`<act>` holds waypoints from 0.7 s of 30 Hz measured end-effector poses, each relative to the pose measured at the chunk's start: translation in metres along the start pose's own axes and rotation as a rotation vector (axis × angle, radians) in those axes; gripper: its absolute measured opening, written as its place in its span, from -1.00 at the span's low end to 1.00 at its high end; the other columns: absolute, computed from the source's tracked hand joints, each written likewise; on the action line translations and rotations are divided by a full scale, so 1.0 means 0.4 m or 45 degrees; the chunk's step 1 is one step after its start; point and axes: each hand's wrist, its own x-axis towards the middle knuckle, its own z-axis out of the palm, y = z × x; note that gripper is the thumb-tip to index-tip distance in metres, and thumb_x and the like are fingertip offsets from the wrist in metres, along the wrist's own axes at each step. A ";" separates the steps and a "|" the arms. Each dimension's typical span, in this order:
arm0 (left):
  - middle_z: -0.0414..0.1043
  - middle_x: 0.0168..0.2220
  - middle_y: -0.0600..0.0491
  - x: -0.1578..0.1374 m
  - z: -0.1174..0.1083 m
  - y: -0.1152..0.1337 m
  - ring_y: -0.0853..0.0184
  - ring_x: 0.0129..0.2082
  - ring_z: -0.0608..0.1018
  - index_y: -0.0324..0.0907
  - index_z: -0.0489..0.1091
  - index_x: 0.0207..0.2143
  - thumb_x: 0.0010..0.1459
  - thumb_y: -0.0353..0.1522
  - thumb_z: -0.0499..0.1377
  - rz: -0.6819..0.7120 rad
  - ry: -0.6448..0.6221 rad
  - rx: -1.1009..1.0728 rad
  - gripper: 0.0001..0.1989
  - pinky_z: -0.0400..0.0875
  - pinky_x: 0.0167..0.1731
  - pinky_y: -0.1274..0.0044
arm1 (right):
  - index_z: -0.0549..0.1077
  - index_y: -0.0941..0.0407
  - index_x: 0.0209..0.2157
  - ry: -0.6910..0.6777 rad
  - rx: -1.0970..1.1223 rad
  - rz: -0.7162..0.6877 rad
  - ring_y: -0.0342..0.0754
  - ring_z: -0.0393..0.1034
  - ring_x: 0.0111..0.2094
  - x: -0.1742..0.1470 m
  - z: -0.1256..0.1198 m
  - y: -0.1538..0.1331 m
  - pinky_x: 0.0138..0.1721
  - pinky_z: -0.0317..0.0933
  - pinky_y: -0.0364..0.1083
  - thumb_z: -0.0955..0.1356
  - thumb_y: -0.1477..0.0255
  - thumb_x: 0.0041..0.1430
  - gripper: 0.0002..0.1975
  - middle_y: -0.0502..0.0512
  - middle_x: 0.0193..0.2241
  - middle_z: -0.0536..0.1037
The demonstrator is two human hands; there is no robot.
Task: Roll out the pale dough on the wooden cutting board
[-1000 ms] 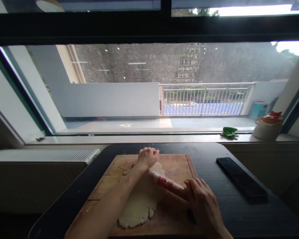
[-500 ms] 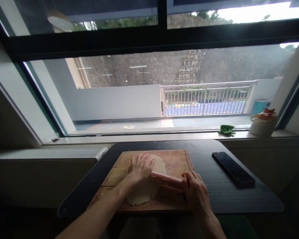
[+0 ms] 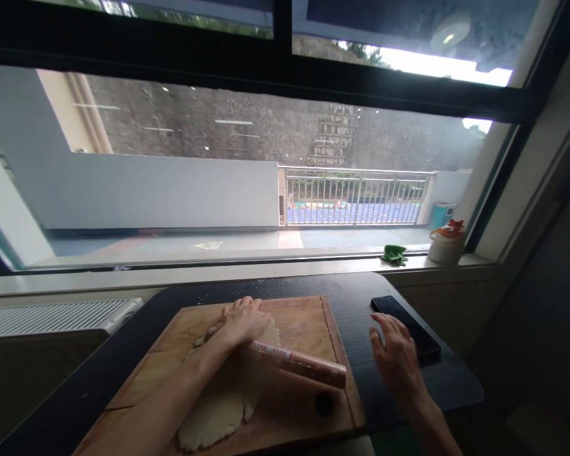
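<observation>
A pinkish-brown wooden rolling pin (image 3: 313,367) with a printed band lies slantwise over a flattened sheet of pale dough (image 3: 213,411) on a wooden cutting board (image 3: 299,315). My left hand (image 3: 244,323) is closed over the far-left part of the pin, its fingers bent over the far side. My left forearm covers much of the dough. Off the board to the right, my right hand (image 3: 395,348) is in the air with fingers apart and nothing in it. It is close to a black phone (image 3: 420,339), partly covering it.
The board stands on a dark table (image 3: 346,310) under a window. On the sill (image 3: 137,277) are a green crumpled item (image 3: 394,254) and a whitish container (image 3: 446,248) with an orange-red top. A white radiator (image 3: 61,316) is at the left. The board has a round dark hole (image 3: 323,403).
My right hand has let go of the rolling pin's right end and moved right, near the phone. My left hand stays over the pin. The camera view has turned right and tilted.
</observation>
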 end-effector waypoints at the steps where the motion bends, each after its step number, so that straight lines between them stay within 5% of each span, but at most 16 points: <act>1: 0.34 -0.03 -0.08 0.002 0.000 -0.001 0.09 0.01 0.33 -0.05 0.37 -0.11 0.05 -0.09 -0.04 0.009 0.004 -0.003 -0.57 0.13 -0.01 0.19 | 0.34 0.12 0.02 0.071 -0.136 0.012 0.08 0.04 0.17 0.014 -0.007 0.039 0.12 -0.08 0.11 0.13 0.33 0.22 -0.61 0.14 0.06 0.36; 6: 0.36 -0.07 -0.09 0.001 -0.005 -0.002 0.09 -0.03 0.36 -0.07 0.38 -0.12 0.06 -0.10 -0.06 0.039 0.014 -0.014 -0.57 0.15 -0.04 0.22 | 0.36 0.19 0.02 -0.021 -0.337 0.012 0.12 0.07 0.16 0.033 -0.034 0.100 0.11 -0.11 0.17 0.14 0.39 0.20 -0.59 0.18 -0.01 0.43; 10: 0.37 -0.06 -0.07 -0.004 -0.014 0.002 0.10 -0.03 0.36 -0.07 0.40 -0.13 0.06 -0.11 -0.05 0.035 0.014 -0.019 -0.58 0.16 -0.04 0.25 | 0.37 0.14 0.00 -0.073 -0.060 -0.176 0.05 0.16 0.11 -0.001 -0.034 -0.038 0.09 -0.02 0.08 0.15 0.37 0.23 -0.64 0.15 -0.06 0.46; 16: 0.39 -0.06 -0.06 -0.020 -0.026 0.005 0.12 -0.05 0.39 -0.06 0.41 -0.15 0.07 -0.14 -0.05 0.026 0.026 -0.018 -0.60 0.17 -0.05 0.26 | 0.45 0.07 -0.29 -0.277 0.336 -0.364 -0.06 0.33 -0.15 -0.086 0.016 -0.245 -0.04 0.12 -0.06 0.14 0.45 0.25 -0.74 0.05 -0.30 0.51; 18: 0.39 -0.06 -0.05 -0.026 -0.030 0.005 0.12 -0.05 0.39 -0.06 0.41 -0.14 0.07 -0.15 -0.06 0.028 0.033 -0.022 -0.60 0.17 -0.05 0.27 | 0.45 0.07 -0.33 -0.311 0.355 -0.346 -0.08 0.36 -0.21 -0.084 0.019 -0.230 -0.10 0.17 -0.09 0.14 0.43 0.26 -0.72 0.04 -0.33 0.50; 21: 0.40 -0.07 -0.04 -0.027 -0.032 0.006 0.13 -0.06 0.40 -0.05 0.42 -0.15 0.07 -0.14 -0.06 0.029 0.025 -0.030 -0.60 0.18 -0.06 0.28 | 0.44 0.06 -0.14 -0.267 0.201 -0.263 -0.03 0.31 -0.06 -0.030 0.002 -0.108 -0.08 0.18 -0.07 0.20 0.34 0.22 -0.74 0.11 -0.11 0.46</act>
